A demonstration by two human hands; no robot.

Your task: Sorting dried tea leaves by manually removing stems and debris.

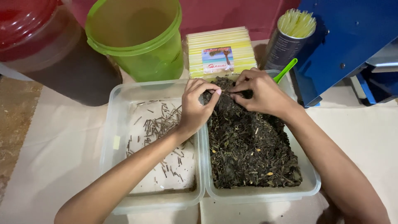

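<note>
Both hands, left hand point(198, 105) and right hand point(260, 92), pinch 1 thin stem over the dried-leaf tub point(309, 188); stem tub point(108, 137), green bucket point(141, 37) and straw pack point(219, 52) crowd close.

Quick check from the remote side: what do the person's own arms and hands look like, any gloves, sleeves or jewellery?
Both arms are bare up to the picture's edge, with no sleeves in view. The left hand and right hand wear no gloves. No rings, bracelets or watch show on the fingers or wrists. Fingernails look short and unpainted.
</note>
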